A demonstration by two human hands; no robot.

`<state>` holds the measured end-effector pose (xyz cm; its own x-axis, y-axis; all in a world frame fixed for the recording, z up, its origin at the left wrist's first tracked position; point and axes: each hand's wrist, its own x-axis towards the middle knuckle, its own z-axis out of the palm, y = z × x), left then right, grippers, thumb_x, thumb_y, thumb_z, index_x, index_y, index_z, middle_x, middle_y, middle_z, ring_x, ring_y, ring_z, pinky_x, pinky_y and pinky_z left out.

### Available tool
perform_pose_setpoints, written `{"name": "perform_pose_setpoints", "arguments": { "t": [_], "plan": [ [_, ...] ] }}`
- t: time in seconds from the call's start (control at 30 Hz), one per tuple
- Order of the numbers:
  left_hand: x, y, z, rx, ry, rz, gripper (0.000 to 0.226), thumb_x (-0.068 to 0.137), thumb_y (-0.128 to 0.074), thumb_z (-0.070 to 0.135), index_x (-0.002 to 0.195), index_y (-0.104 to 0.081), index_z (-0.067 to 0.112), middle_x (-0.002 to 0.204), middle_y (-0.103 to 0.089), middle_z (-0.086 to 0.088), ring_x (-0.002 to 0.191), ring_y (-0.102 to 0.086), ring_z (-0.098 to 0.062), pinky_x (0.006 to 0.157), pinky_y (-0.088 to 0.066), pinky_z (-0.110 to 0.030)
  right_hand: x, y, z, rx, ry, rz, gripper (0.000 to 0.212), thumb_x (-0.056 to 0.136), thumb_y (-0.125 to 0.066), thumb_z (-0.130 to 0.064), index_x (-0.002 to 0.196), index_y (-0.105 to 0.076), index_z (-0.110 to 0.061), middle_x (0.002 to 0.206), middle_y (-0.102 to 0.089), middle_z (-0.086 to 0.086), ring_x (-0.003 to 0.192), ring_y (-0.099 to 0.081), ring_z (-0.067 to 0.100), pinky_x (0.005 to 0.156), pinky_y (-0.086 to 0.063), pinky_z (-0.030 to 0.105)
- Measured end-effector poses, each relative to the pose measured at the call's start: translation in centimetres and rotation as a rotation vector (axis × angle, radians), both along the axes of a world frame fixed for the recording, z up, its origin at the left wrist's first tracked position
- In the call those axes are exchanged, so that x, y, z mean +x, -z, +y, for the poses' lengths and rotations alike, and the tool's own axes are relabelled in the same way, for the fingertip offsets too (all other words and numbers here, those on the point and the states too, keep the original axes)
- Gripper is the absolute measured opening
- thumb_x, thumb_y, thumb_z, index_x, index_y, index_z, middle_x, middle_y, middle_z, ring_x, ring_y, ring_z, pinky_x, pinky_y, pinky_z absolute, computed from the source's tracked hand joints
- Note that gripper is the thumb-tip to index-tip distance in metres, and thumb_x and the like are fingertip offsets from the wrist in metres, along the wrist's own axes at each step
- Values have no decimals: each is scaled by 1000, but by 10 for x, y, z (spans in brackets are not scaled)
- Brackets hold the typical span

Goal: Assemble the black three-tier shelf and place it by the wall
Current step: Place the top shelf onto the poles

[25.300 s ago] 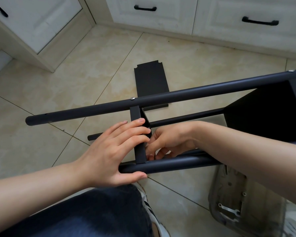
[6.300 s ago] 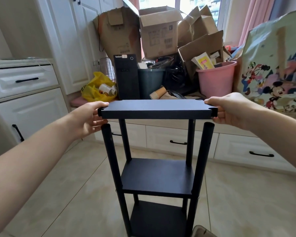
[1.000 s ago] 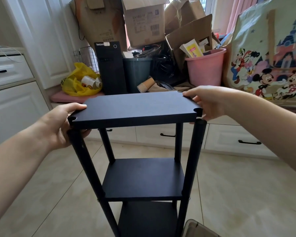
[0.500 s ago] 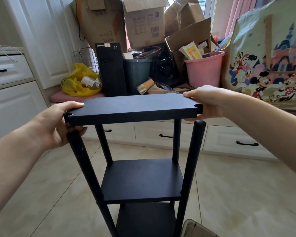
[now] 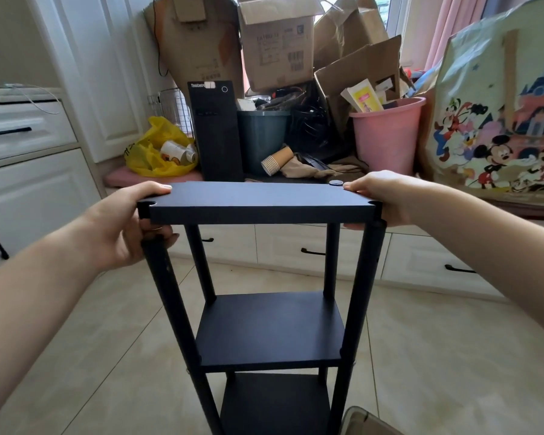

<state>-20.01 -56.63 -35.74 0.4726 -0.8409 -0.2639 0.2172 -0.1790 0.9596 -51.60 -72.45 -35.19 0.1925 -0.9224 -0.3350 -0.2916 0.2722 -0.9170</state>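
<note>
Holding, left hand: the left hand point(image 5: 129, 221) grips the top panel point(image 5: 258, 199) at its short end at 9 o'clock, thumb on the upper face, fingers curled beneath, just beside the near-left post point(image 5: 170, 293).
Right hand: the right hand point(image 5: 380, 199) grips the opposite short end at 3 o'clock, thumb on top, fingers under.
Corners: the near-left corner notch point(image 5: 151, 203) is open, with the post's top just below it. The near-right post point(image 5: 360, 293) likewise ends just under its corner. A round post cap point(image 5: 336, 182) shows at the far-right corner, so that one looks seated. The far-left corner I cannot tell.
Step in hand: fitting the third tier onto the four posts, which I judge to be late in the assembly.
Next move: probably lining both near notches over the post tops and pressing down evenly. Fastening and the carry to the wall are not yet done.
Shelf position: the shelf point(image 5: 269, 362) stands upright on the tiled floor point(image 5: 437, 356) at centre, with the middle tier point(image 5: 270, 324) and bottom tier point(image 5: 274, 400) fixed below. White drawer units point(image 5: 421, 259) lie beyond at 12 o'clock.
Axis: the frame's long axis is vertical. The panel's long axis runs 9 to 3 o'clock, broad face up, long edge facing 6 o'clock.
</note>
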Motion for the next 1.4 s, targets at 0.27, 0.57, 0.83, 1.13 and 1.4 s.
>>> {"name": "perform_pose_setpoints", "arguments": {
  "t": [0.27,0.57,0.83,1.13,1.4],
  "plan": [
    [2,4,-4,-13,8,39,36,83,-76,37,99,-58,11,51,-59,-2,37,-51,-12,48,-57,-29,2,0,-3,-41,32,43,17,98,-61,-23,94,-57,-7,77,-63,9,41,-64,17,38,-52,29],
    [7,3,-2,-38,131,18,64,63,-82,36,116,-62,6,72,-74,-12,58,-72,-23,58,-62,-37,5,-2,-1,-113,54,113,19,99,-60,-19,91,-54,-3,83,-58,13,62,-58,23,33,-48,28],
    [9,14,-9,50,186,81,58,82,-75,53,115,-63,7,75,-73,-14,62,-73,-25,55,-60,-34,2,-6,-3,-131,58,145,18,99,-61,-20,88,-58,-6,76,-57,9,59,-53,18,38,-44,22],
    [11,28,-20,44,91,118,48,87,-74,48,112,-61,9,65,-72,-9,54,-71,-21,48,-57,-31,5,-4,-1,-158,94,180,23,97,-63,-25,81,-57,-9,70,-56,5,55,-51,15,49,-39,25],
    [22,39,5,-126,303,188,58,76,-75,37,123,-64,5,95,-75,-15,75,-74,-27,65,-61,-36,4,-3,3,-162,127,141,21,96,-65,-23,83,-58,-9,73,-57,4,57,-51,15,48,-39,25]
  ]
}}
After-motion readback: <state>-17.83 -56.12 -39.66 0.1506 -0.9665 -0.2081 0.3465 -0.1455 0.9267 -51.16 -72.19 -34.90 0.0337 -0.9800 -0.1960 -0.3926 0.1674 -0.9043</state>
